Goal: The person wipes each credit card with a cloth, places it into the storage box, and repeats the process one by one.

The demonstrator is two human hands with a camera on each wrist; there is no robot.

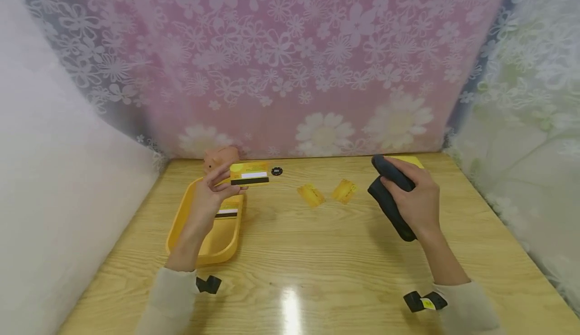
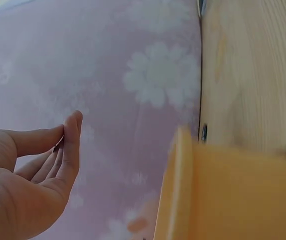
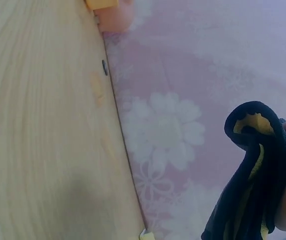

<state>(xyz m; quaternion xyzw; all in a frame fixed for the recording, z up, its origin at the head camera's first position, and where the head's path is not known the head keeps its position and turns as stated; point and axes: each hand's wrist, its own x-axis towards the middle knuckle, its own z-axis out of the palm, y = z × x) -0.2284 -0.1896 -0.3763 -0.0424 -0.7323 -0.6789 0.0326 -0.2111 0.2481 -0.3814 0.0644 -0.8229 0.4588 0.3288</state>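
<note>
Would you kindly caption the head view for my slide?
Left hand holding a yellow card, right hand gripping a dark folded item.

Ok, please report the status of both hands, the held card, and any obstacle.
Left hand pinching yellow card, held up near orange tray. Right hand gripping dark folded item. Nothing seen blocking the card.

On the wooden table (image 1: 290, 254) lie a yellow tray (image 1: 217, 259), pig (image 1: 222, 155), black chip (image 1: 277, 171), two cards (image 1: 310, 195).
</note>
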